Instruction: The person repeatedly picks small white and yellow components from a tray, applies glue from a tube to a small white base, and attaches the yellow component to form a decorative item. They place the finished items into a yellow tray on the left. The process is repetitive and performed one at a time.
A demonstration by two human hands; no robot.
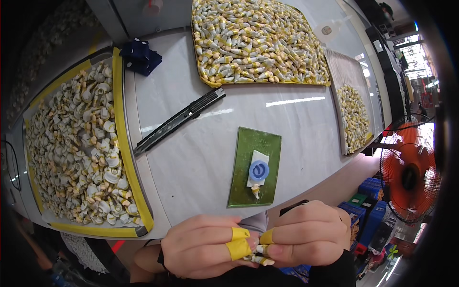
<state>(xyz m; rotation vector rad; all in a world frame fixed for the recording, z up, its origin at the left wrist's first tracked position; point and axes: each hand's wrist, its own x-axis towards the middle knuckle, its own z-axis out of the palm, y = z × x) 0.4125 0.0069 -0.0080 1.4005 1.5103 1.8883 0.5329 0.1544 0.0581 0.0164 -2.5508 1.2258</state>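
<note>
My left hand (203, 246) and my right hand (313, 234) meet at the near table edge, both closed, with yellow tape on some fingertips. Pinched between them are small painted pieces (261, 260) in white, peach and yellow; the fingers partly cover them, so their exact shape is hard to tell. Just beyond the hands lies a green rectangular mat (267, 146). On it a blue round mould (258, 170) with a curved groove rests on a white pad (251, 182). A similar small piece (256, 192) touches the pad's near end.
A yellow-edged tray (122, 124) of white rounded parts stands at left. At the back, another tray (287, 83) is heaped with small painted pieces; a narrower tray (342, 71) is at right. A black utility knife (181, 117), dark blue cloth (140, 57) and orange fan (411, 174) also show.
</note>
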